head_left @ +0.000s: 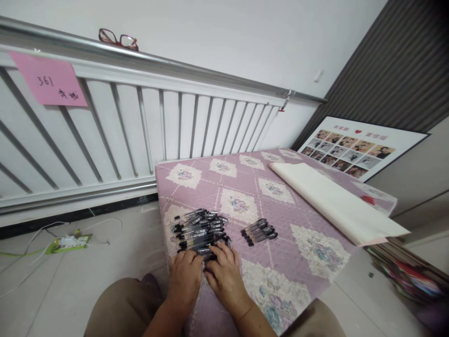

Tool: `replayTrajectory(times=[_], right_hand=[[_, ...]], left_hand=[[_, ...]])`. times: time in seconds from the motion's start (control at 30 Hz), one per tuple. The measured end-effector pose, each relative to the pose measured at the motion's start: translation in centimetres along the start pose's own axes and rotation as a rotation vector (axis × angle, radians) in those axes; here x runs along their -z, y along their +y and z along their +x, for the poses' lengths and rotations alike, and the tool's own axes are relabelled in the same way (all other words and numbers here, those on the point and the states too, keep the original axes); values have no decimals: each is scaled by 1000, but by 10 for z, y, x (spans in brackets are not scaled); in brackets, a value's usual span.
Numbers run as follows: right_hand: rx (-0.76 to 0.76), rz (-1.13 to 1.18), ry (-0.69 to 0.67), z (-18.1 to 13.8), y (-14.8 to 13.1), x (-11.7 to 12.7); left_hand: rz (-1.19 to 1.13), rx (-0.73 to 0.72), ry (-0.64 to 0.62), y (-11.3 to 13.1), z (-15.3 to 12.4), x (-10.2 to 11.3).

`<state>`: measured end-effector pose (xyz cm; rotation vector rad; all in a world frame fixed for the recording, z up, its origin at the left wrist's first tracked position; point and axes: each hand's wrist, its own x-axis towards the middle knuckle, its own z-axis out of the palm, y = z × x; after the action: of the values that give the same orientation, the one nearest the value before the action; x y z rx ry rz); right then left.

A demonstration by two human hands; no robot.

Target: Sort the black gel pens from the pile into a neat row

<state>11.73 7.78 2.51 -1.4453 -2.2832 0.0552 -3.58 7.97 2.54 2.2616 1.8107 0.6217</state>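
Note:
Several clear-barrelled pens (199,231) with black caps lie in a heap at the left front of a table with a purple floral cloth (206,192). My left hand (185,277) is at the heap's near edge, its fingers curled over the left end of the nearest pen (204,252). On that pen's right end are the bent fingers of my right hand (226,276). The fingers partly hide the nearest pens. A smaller group of pens (259,231) lies side by side, apart from the heap, to the right of my hands.
A cream paper roll (315,201) lies across the table's right side, near a small red item (368,200). A photo board (347,147) leans behind. A white radiator (140,121) runs along the wall. A power strip (72,243) with cables sits on the floor.

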Motion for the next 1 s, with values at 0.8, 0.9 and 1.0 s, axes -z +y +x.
replayTrajectory(times=[0.8,0.9,1.0], right_hand=[[-158,181,95,-42,15,17],[-233,251,167,-44,20,18],[-325,307,225,-46,24,17]], left_hand=[[17,-68,-103,4,-5,0],[-23,-79,-123,4,-7,0],[-68,-75,-143,3,-8,0]])
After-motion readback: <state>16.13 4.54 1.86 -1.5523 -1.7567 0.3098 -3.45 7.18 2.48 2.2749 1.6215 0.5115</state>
